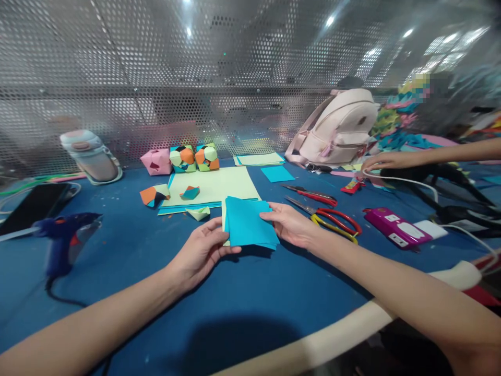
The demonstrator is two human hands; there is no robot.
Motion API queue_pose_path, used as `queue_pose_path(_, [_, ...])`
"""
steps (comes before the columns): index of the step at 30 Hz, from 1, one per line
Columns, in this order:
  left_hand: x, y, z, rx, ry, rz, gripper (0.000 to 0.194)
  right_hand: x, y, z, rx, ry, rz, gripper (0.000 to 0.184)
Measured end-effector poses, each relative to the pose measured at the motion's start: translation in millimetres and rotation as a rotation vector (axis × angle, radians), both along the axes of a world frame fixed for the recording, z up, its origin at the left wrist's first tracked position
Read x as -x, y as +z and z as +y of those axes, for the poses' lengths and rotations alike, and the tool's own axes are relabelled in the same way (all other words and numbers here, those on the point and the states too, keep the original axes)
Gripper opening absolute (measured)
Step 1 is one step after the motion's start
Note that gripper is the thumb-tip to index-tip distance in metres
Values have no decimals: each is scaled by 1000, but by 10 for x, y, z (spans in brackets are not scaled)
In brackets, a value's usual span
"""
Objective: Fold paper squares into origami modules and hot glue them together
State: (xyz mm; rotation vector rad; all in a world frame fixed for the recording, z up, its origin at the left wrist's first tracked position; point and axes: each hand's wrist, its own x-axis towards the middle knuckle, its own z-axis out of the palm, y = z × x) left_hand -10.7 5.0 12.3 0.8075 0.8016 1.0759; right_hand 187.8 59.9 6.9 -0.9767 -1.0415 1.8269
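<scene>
Between my hands is a small stack of square paper sheets (250, 224), blue on top with pale green showing at its left edge. My left hand (205, 245) grips the stack's left side, thumb in front. The right side is pinched by my right hand (287, 222). Behind the stack lie larger pale green and blue sheets (219, 183). A folded orange and blue piece (190, 192) rests on them, and a folded pale green piece (199, 213) lies at their front edge. Two pairs of scissors (336, 222) are right of my right hand.
At the left are a blue glue gun (68, 237), a phone (37, 206) and a bottle (90, 156). Folded paper balls (182, 158) stand at the back. A pink backpack (340, 130) and a purple packet (399, 227) are right. Another person's hand (381, 161) reaches in there.
</scene>
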Motion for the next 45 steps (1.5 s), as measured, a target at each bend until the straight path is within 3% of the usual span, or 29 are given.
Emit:
queue_pose_path(9, [31, 10, -26, -16, 38, 76, 54, 32, 36, -34, -55, -55, -25, 32])
queue_pose_path(15, [-11, 15, -35, 24, -29, 98, 31, 53, -1, -52, -127, -89, -27, 28])
queue_pose_path(20, [-20, -9, -31, 20, -53, 129, 30, 76, -3, -99, -135, -65, -14, 28])
queue_pose_path(30, [-62, 16, -51, 97, 58, 130, 20, 94, -12, -137, -239, -14, -42, 27])
queue_pose_path(35, [-60, 44, -14, 65, 167, 121, 35, 63, 20, -137, -169, 19, -88, 37])
queue_pose_path(38, [-49, 40, 11, 71, 214, 130, 34, 41, 25, -128, -154, 58, -141, 44])
queue_pose_path(42, [-37, 24, 28, 23, 244, 128, 32, 23, 14, -106, -160, 162, -242, 38])
queue_pose_path(45, [-44, 25, 23, 18, 255, 116, 34, 18, 14, -100, -199, 148, -274, 32])
